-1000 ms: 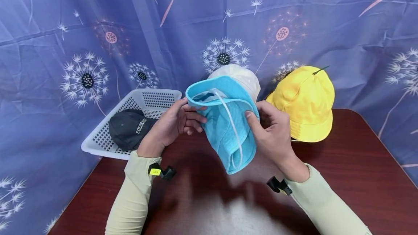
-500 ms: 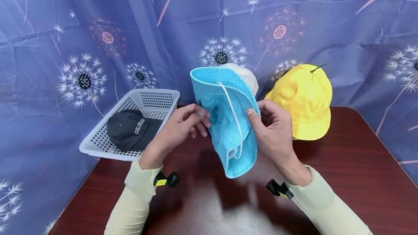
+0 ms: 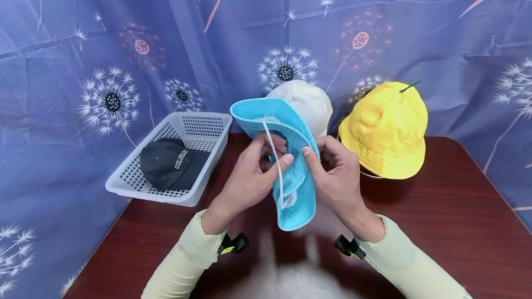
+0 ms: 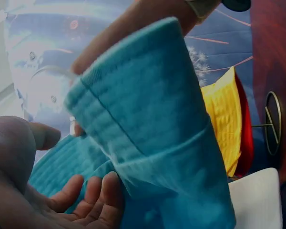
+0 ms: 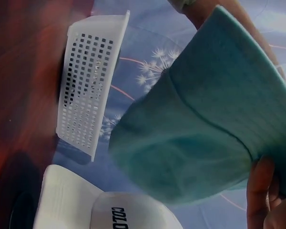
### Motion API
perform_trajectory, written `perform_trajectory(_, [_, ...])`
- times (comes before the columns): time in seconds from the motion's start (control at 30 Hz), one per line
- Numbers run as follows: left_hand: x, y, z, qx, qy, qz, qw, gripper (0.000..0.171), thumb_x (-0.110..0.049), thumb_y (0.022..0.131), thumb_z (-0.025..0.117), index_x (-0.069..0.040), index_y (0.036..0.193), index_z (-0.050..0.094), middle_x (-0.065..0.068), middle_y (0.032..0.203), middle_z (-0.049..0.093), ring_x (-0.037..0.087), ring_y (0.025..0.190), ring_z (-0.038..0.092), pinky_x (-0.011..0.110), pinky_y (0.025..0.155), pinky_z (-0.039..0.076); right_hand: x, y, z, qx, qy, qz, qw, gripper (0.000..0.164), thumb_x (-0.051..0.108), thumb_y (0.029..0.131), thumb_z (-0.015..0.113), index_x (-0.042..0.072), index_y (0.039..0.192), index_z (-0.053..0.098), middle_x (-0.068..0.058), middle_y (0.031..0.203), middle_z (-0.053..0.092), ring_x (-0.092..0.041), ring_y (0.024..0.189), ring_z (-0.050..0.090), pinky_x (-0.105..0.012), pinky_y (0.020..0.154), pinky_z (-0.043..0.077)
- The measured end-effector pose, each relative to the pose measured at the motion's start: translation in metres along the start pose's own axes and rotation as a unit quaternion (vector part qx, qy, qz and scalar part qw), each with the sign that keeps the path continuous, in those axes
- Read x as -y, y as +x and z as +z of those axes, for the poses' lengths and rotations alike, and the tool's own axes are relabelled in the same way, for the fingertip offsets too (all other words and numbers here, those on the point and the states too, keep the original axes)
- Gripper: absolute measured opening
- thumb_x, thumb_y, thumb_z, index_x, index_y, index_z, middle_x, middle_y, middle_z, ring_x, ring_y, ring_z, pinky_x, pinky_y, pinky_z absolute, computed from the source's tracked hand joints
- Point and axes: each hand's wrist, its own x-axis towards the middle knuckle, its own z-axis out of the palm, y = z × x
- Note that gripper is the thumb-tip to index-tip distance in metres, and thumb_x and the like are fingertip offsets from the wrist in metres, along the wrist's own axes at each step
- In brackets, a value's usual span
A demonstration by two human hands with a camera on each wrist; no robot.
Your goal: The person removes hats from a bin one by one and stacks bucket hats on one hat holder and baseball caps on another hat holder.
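Observation:
In the head view, a light-blue bucket hat [image 3: 299,216] with a white chin cord [image 3: 272,144] is held up above the table, its open underside facing me. My right hand [image 3: 338,172] grips the brim's right side, thumb in front and fingers behind. My left hand [image 3: 249,174] reaches to the underside, loosely bent fingers at the hat by the cord. The left wrist view shows the left fingertips [image 4: 112,186] against the blue cloth, thumb held apart from them. Outer crown and brim fill much of the right wrist view, with the right fingers [image 5: 260,183] on the brim.
At left a white perforated basket [image 3: 151,197] holds a dark cap [image 3: 162,163] lettered COLORADO. Behind the blue hat stands a white cap [image 3: 309,105]. A yellow bucket hat [image 3: 386,128] is at right on the dark red table [image 3: 457,225], before a patterned blue curtain [image 3: 232,59].
My left hand has moved right, from the hat's left side to its underside by the cord. The hat has shifted slightly left and down, with my right hand still gripping its brim.

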Motion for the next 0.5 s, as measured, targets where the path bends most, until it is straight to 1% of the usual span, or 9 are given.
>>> perform_trajectory(0.03, [0.0002,0.0004,0.0020,0.004,0.001,0.008,1.0000,0.032,-0.019,0.101,0.073,-0.011,0.128,0.057,0.001,0.113,0.065,0.015,0.097,0.067,0.033,0.076,0.059,-0.0002,-0.0008,0.0007,0.004,0.006,-0.004,1.000,0.004,-0.003,0.098,0.070,-0.003,0.099,0.074,-0.012,0.079,0.073,-0.015,0.062,0.067,-0.022,0.055,0.055])
perform_trajectory(0.1, [0.0014,0.0009,0.0052,0.016,0.002,0.030,0.9994,0.038,-0.019,0.098,0.076,-0.012,0.129,0.055,0.000,0.111,0.064,0.015,0.096,0.066,0.033,0.074,0.059,-0.0006,-0.0022,0.0027,0.013,0.020,-0.017,1.000,0.004,-0.005,0.098,0.069,-0.005,0.100,0.073,-0.013,0.081,0.073,-0.015,0.061,0.066,-0.022,0.054,0.054])
perform_trajectory(0.17, [0.0023,0.0010,0.0076,0.031,-0.008,0.058,0.9978,0.044,-0.017,0.094,0.079,-0.012,0.129,0.053,0.001,0.108,0.061,0.017,0.093,0.063,0.035,0.072,0.059,-0.0009,-0.0034,0.0046,0.023,0.036,-0.031,0.999,0.004,-0.006,0.098,0.069,-0.006,0.099,0.072,-0.014,0.080,0.072,-0.014,0.060,0.063,-0.022,0.053,0.052])
perform_trajectory(0.23, [0.0028,0.0008,0.0090,0.044,-0.020,0.077,0.9959,0.049,-0.015,0.091,0.082,-0.012,0.128,0.051,0.001,0.103,0.059,0.018,0.088,0.060,0.035,0.068,0.058,-0.0014,-0.0041,0.0056,0.036,0.051,-0.042,0.997,0.003,-0.006,0.098,0.068,-0.008,0.099,0.071,-0.014,0.080,0.071,-0.014,0.059,0.061,-0.022,0.052,0.050])
perform_trajectory(0.3, [0.0029,-0.0001,0.0092,0.053,-0.037,0.081,0.9946,0.052,-0.011,0.088,0.085,-0.013,0.127,0.049,0.001,0.101,0.057,0.019,0.085,0.058,0.036,0.065,0.057,-0.0024,-0.0049,0.0058,0.045,0.061,-0.048,0.996,0.003,-0.007,0.098,0.068,-0.007,0.099,0.071,-0.013,0.079,0.069,-0.014,0.058,0.059,-0.022,0.051,0.049])
perform_trajectory(0.37, [0.0028,-0.0010,0.0087,0.056,-0.051,0.077,0.9942,0.056,-0.008,0.085,0.087,-0.014,0.125,0.048,0.002,0.099,0.058,0.019,0.083,0.058,0.036,0.065,0.058,-0.0039,-0.0057,0.0052,0.055,0.065,-0.052,0.995,0.003,-0.005,0.099,0.068,-0.006,0.099,0.071,-0.010,0.077,0.067,-0.013,0.058,0.059,-0.023,0.051,0.050])
perform_trajectory(0.5, [0.0021,-0.0025,0.0091,0.060,-0.065,0.073,0.9934,0.060,-0.008,0.081,0.091,-0.015,0.121,0.047,0.003,0.096,0.059,0.020,0.081,0.061,0.038,0.066,0.060,-0.0058,-0.0072,0.0027,0.071,0.059,-0.072,0.993,0.007,-0.003,0.102,0.065,-0.003,0.100,0.071,-0.007,0.074,0.064,-0.011,0.058,0.058,-0.023,0.051,0.049])
